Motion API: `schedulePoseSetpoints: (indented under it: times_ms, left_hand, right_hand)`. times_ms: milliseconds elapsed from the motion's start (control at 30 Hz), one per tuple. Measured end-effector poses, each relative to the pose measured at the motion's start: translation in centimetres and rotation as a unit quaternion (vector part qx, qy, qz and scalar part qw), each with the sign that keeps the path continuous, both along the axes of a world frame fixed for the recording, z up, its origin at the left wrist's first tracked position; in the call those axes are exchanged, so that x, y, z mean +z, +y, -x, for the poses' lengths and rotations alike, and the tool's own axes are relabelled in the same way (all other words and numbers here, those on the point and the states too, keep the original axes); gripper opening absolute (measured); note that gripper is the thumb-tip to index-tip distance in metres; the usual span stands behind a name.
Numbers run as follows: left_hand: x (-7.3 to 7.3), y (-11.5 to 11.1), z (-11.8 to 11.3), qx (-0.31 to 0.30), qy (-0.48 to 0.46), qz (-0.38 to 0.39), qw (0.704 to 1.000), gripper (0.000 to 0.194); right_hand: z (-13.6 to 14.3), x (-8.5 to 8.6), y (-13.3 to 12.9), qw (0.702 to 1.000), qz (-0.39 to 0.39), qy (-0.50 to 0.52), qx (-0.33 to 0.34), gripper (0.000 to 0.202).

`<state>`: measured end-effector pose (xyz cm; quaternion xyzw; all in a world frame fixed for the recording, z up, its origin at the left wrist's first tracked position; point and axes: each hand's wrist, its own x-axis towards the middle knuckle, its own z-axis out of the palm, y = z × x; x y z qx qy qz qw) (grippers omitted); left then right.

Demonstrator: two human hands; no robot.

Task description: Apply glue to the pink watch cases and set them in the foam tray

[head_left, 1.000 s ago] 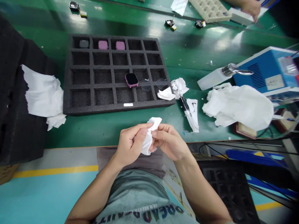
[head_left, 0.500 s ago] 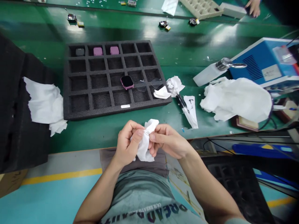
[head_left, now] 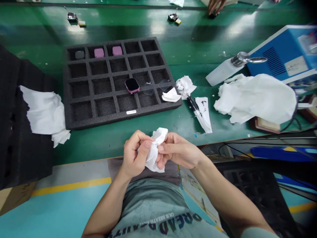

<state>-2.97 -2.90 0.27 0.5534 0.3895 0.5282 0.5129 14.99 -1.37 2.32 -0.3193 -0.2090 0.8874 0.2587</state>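
- In the head view, the bunched white cloth point(head_left: 152, 159) is right between the left hand point(head_left: 133, 153) and the right hand point(head_left: 182, 152). It is up by the front edge of the green counter point(head_left: 99, 143), just past the gray-green shirt point(head_left: 153, 195).
- The left fingers point(head_left: 144, 150) pinch the cloth from the left side.
- The right fingers point(head_left: 168, 148) pinch it from the right side.
- No hand is nearer, because both touch it.
- The cloth's long way goes from the shirt toward the black foam tray point(head_left: 106, 118), and its far end leans a bit to the right.
- It is all scrunched, so I cannot tell if something is inside.
- The purple watch point(head_left: 132, 85) sits on the tray with its screen up, past the cloth and a bit left. It is apart from both hands, but the left hand is nearer.
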Motion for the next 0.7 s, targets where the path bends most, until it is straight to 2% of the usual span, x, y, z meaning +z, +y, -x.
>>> schedulePoseSetpoints:
  times_ms: [167,300,500,600,700]
  left_hand:
    - [0.4,0.0,0.0,-0.019,-0.045,0.030,0.998,0.025]
    - [0.7,0.4,0.0,-0.055,-0.088,0.092,0.990,0.029]
    - [1.0,1.2,0.3,-0.065,-0.066,0.135,0.986,0.034]
    - [1.1,1.3,0.3,-0.078,-0.058,0.143,0.985,0.037]
    - [1.1,1.1,0.5,-0.079,-0.037,0.145,0.986,0.039]
  right_hand:
    - [0.0,-0.1,-0.3,1.000,-0.019,-0.005,-0.001,0.031]
    - [-0.1,0.3,-0.3,0.993,-0.096,-0.053,-0.035,0.028]
    - [-0.2,1.4,0.0,0.967,-0.204,-0.145,-0.050,0.024]
    - [-0.4,1.6,0.3,0.966,-0.204,-0.158,-0.027,0.026]
    - [-0.5,1.5,0.5,0.977,-0.162,-0.141,-0.002,0.028]
